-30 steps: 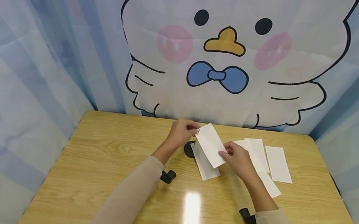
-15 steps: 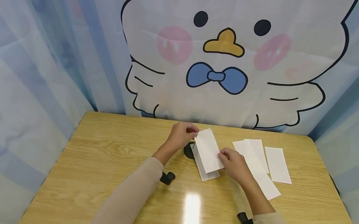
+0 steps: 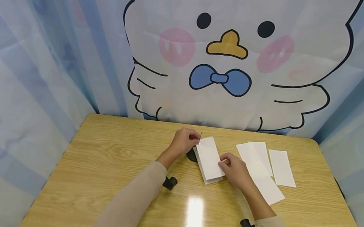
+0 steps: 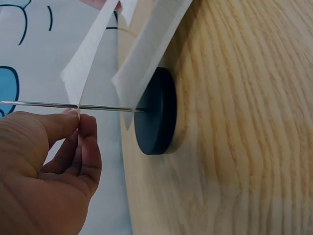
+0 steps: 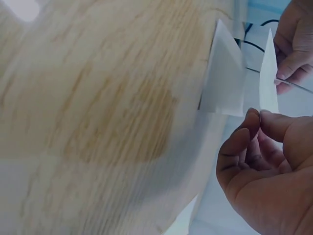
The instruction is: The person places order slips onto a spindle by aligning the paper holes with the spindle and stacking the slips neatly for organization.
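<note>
1. Since the earlier frame, the upper sheet [image 3: 209, 156] had been lowered along the rod [image 4: 39, 104].
2. Its corner was pinched by the left hand [image 3: 182, 141] beside the rod, its far edge by the right hand [image 3: 234, 170].
3. Below the fingers were seen the lower sheet [image 4: 146, 54] and black base [image 4: 157, 115]; even lowering was judged safest.

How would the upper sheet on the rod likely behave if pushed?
The upper sheet is probably light: the left hand and right hand merely pinch its edges. It seems stiff, spanning almost flat between them. It might pivot about the rod, which appears to pierce one corner.
</note>
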Available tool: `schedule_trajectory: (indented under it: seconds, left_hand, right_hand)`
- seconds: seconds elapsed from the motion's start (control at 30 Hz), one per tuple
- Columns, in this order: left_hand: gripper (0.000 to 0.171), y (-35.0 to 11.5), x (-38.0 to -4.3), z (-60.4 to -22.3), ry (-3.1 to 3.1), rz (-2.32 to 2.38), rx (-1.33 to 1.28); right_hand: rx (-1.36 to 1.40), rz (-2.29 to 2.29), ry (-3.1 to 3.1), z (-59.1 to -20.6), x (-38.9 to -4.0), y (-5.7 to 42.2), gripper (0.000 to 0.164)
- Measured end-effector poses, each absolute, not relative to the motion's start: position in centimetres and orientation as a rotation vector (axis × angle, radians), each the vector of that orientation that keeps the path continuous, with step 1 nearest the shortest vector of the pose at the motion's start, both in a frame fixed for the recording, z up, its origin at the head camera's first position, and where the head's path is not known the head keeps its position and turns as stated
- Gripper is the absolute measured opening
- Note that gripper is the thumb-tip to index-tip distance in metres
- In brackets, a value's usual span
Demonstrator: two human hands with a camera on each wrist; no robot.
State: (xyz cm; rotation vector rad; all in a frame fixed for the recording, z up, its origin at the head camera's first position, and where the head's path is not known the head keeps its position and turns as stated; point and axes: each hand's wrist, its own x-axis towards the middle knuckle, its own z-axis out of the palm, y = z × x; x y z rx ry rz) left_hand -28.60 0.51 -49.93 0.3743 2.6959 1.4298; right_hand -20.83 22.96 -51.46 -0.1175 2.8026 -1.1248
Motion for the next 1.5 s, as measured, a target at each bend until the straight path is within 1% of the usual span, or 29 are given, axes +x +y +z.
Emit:
schedule_trajectory:
  seconds: [0.17, 0.6, 1.2, 1.5]
  left_hand:
    - [0.008, 0.5, -28.6, -50.8, 2.702, 1.418, 0.413]
    - [0.009, 0.8, -28.5, -52.6, 2.770, 1.281, 0.403]
    - [0.012, 0.8, -28.1, -53.3, 2.800, 1.237, 0.446]
    - [0.009, 0.8, -28.0, -53.5, 2.842, 1.231, 0.504]
  right_hand:
    - [-0.104, -1.101, 2.831, -52.2, -20.8, 23.0, 0.015]
    - [-0.186, -1.070, 2.899, -53.3, -20.7, 22.9, 0.011]
    - [-0.219, -0.969, 2.896, -53.6, -20.9, 22.8, 0.011]
    - [-0.222, -0.949, 2.913, -53.5, -20.6, 23.3, 0.011]
